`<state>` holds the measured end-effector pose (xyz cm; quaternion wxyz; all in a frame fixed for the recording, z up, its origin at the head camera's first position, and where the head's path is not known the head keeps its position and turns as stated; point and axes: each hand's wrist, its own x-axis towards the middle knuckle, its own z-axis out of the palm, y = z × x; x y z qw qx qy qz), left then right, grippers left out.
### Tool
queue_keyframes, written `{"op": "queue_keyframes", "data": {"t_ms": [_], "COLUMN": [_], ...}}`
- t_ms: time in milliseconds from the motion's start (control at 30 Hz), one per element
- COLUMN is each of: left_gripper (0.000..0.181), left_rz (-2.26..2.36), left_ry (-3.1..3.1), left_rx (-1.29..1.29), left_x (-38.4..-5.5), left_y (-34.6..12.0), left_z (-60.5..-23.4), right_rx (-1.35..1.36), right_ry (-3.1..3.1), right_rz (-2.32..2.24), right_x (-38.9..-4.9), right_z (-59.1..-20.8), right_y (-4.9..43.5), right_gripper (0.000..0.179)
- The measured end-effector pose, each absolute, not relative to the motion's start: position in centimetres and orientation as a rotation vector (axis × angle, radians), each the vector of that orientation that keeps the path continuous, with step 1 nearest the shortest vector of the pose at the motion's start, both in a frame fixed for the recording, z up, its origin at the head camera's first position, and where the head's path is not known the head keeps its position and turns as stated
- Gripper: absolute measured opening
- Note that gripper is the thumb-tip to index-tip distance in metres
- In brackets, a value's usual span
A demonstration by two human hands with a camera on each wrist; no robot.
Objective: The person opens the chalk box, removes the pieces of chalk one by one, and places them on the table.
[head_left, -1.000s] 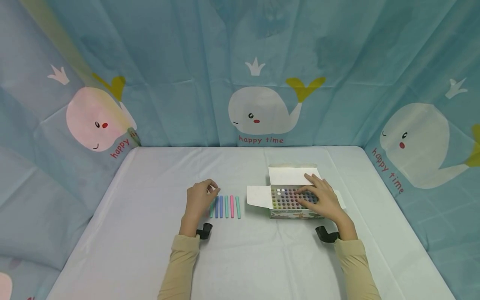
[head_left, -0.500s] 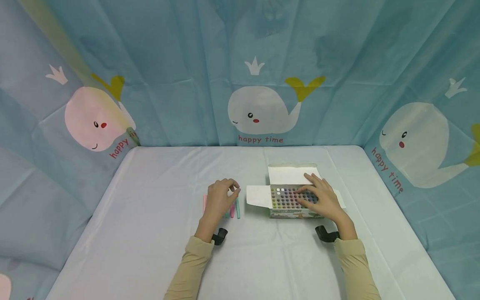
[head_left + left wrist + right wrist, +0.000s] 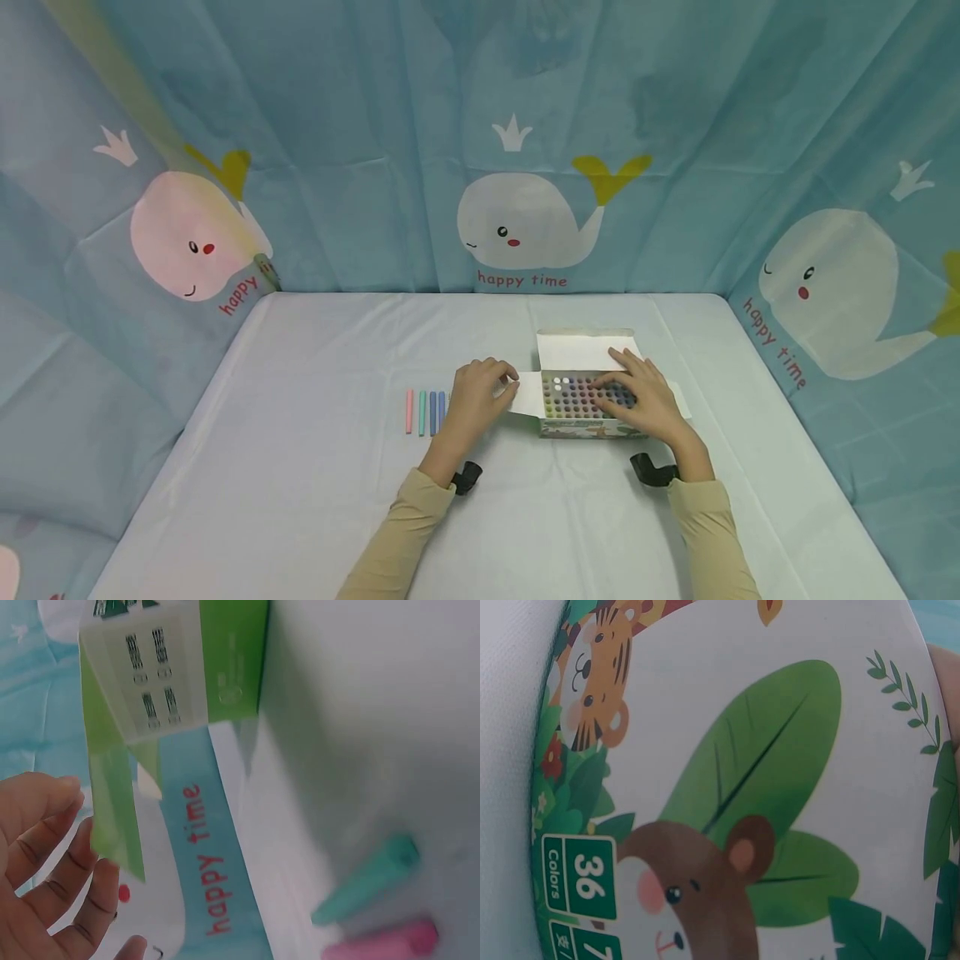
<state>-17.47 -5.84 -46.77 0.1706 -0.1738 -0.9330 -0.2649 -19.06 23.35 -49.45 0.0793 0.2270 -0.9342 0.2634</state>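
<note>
My left hand (image 3: 476, 400) has loosely bent fingers beside the left flap (image 3: 527, 394) of an opened box. In the left wrist view its fingertips lie at the edge of that green flap (image 3: 116, 825), and I cannot tell whether they touch; no stick shows in the fingers. The box (image 3: 592, 428) holds rows of coloured sticks (image 3: 573, 404) that look like chalk, seen end-on. My right hand (image 3: 645, 400) rests over the box's right part, fingers spread and slightly bent. In the right wrist view the box's front (image 3: 780, 772) shows printed animals and "36 Colors".
Loose chalk sticks lie in a row to the left: a pink one (image 3: 409, 411), a green one (image 3: 422, 412) and blue ones (image 3: 432, 412). My left forearm hides others; a teal stick (image 3: 367, 877) shows in the left wrist view. The box's back lid (image 3: 577, 352) stands raised.
My left hand has moved right, from above the row of sticks to the box's left flap, uncovering the row's left end. My right hand has stayed at the box.
</note>
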Motion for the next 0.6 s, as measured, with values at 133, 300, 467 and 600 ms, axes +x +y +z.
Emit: {"op": "queue_keyframes", "data": {"t_ms": [133, 300, 467, 600], "left_gripper": [0.005, 0.007, 0.013, 0.02], "left_rz": [-0.738, -0.722, -0.69, -0.61], "left_ry": [-2.651, -2.67, -2.711, -2.753], "left_rx": [-0.552, -0.6, -0.636, -0.651], "left_x": [-17.7, -18.0, -18.1, -18.3], "left_y": [-4.7, -3.3, -2.0, -1.1], "left_z": [-46.8, -46.6, -46.4, -46.5], "right_rx": [0.68, 0.684, 0.68, 0.677], "right_ry": [-2.794, -2.789, -2.789, -2.791], "right_rz": [0.788, 0.789, 0.784, 0.781], "right_x": [-19.0, -19.0, -19.0, -19.1], "right_z": [-49.6, -49.5, -49.4, -49.5], "right_y": [23.4, 23.5, 23.4, 23.3], "right_gripper": [0.024, 0.025, 0.025, 0.026]}}
